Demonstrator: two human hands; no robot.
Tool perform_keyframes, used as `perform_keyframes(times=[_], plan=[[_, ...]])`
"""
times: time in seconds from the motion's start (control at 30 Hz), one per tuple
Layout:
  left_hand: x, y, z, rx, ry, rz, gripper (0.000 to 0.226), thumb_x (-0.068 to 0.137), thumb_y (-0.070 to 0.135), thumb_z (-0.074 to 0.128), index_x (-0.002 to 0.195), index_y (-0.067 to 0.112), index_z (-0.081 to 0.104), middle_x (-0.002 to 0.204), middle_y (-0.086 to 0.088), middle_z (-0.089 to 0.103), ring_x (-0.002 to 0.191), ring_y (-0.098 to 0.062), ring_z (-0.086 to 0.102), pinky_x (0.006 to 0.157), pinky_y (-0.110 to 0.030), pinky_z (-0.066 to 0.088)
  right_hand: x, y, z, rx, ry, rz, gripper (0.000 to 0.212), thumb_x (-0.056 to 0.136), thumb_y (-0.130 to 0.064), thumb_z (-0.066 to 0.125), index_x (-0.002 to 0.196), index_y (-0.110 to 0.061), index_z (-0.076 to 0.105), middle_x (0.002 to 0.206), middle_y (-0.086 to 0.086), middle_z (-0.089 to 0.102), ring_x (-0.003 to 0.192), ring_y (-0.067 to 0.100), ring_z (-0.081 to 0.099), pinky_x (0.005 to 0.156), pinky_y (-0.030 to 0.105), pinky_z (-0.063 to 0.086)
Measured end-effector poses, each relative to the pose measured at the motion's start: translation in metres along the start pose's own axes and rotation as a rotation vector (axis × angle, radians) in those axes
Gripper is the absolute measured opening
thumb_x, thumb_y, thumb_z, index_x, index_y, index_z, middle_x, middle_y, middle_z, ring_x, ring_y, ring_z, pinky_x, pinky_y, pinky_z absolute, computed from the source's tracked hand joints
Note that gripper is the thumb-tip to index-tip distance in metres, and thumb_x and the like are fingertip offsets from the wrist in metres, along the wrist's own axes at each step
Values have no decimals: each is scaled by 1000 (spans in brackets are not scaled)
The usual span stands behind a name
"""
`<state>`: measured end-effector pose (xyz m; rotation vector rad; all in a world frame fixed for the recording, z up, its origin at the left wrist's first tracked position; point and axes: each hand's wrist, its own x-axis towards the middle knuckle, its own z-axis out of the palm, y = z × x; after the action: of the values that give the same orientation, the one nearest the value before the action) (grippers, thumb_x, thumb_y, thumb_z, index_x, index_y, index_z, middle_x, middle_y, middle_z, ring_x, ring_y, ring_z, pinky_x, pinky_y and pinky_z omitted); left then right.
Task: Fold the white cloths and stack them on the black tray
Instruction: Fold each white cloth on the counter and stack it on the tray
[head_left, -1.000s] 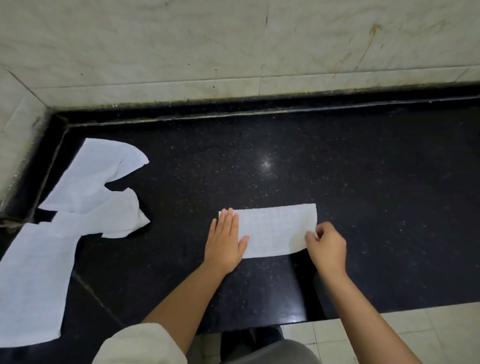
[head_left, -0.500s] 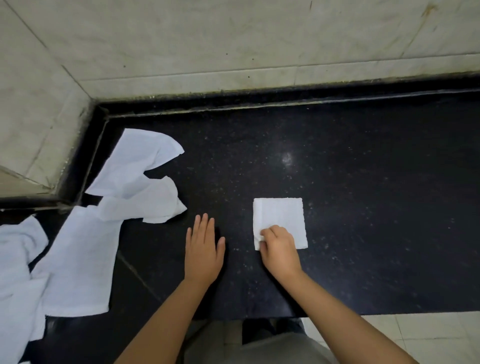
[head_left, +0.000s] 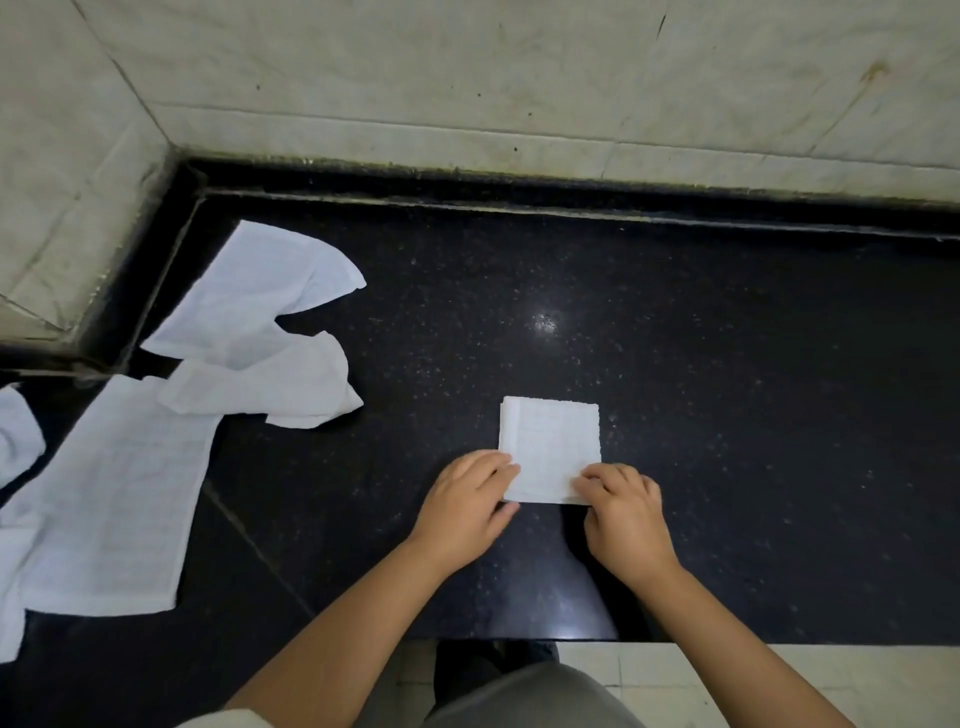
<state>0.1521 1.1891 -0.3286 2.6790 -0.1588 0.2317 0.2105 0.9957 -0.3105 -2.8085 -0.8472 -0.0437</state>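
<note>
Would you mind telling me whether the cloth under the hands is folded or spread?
Folded: the white cloth is a compact square with layered edges on its left side.

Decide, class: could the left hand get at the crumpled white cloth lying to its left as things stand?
Probably yes. The left hand only grips the folded cloth, and bare black counter lies between it and the crumpled cloth.

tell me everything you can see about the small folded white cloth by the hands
The folded cloth is a small white square of thin woven fabric, layered edges showing along its left side. It lies flat on the black speckled counter. The left hand grips its near left corner, and the right hand its near right corner.
</note>
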Motion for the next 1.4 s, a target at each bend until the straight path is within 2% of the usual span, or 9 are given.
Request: perform_keyframes(times=[0.13, 0.37, 0.43, 0.53, 0.67, 0.8, 0.93, 1.17, 1.4], plan=[[10, 6, 13, 79, -74, 80, 44, 47, 39, 88, 84, 20, 73, 86, 7, 70, 92, -8, 45, 72, -25, 56, 5, 9, 4, 32, -91, -25, 43, 35, 15, 75, 69, -10, 72, 74, 4, 69, 52, 22, 60, 45, 28, 50], [29, 15, 21, 192, 3, 130, 25, 53, 29, 86, 68, 17, 70, 68, 4, 64, 74, -13, 47, 64, -23, 40, 18, 17, -26, 240, -30, -81, 22, 66, -6, 53, 78, -4, 71, 69, 7, 69, 55, 22, 65, 53, 23, 54], [44, 29, 22, 184, 36, 211, 9, 67, 20, 75, 66, 15, 68, 64, 3, 63, 65, -16, 53, 56, -24, 40, 13, 32, -45, 245, 5, -83, 28, 69, -12, 47, 80, -5, 72, 72, 6, 70, 57, 22, 67, 55, 23, 54], [85, 72, 20, 224, 85, 347, 21, 79, 22, 45, 71, 16, 63, 64, 2, 62, 59, -17, 54, 55, -24, 36, -3, 79, -78, 275, 60, 22, 25, 66, -3, 54, 85, -3, 71, 78, 11, 69, 65, 25, 68, 58, 23, 53], [152, 161, 40, 204, 139, 574, 22, 87, 21, 41, 78, 12, 59, 68, -3, 58, 71, -18, 38, 60, -27, 25, -43, 165, -125, 325, 158, 217, 26, 68, 9, 50, 86, 3, 69, 82, 19, 67, 75, 31, 67, 74, 17, 40], [207, 287, 72, 200, 152, 750, 21, 85, 23, 38, 77, 12, 54, 70, -4, 57, 72, -18, 32, 52, -29, 42, -104, 263, -176, 335, 249, 461, 16, 73, 9, 59, 83, 1, 69, 86, 16, 65, 83, 29, 61, 68, 4, 33], [246, 413, 107, 166, 172, 857, 15, 84, 22, 37, 78, 12, 47, 68, -5, 56, 71, -19, 33, 46, -27, 43, -163, 360, -226, 256, 267, 562, 11, 77, -4, 63, 87, -3, 69, 90, 14, 65, 89, 27, 58, 65, 16, 27], [320, 581, 139, 121, 168, 985, 27, 84, 23, 36, 75, 9, 57, 69, -5, 56, 69, -19, 38, 46, -29, 47, -224, 508, -340, 86, 260, 562, 21, 87, -18, 58, 103, -11, 69, 96, 8, 67, 95, 23, 59, 82, 33, 44], [437, 720, 160, 19, 130, 1053, 37, 86, 30, 35, 97, 7, 62, 85, -8, 61, 80, -24, 48, 73, -23, 34, -239, 649, -423, 26, 383, 580, 19, 83, -13, 62, 98, -7, 71, 92, 12, 70, 90, 25, 61, 76, 30, 41]])
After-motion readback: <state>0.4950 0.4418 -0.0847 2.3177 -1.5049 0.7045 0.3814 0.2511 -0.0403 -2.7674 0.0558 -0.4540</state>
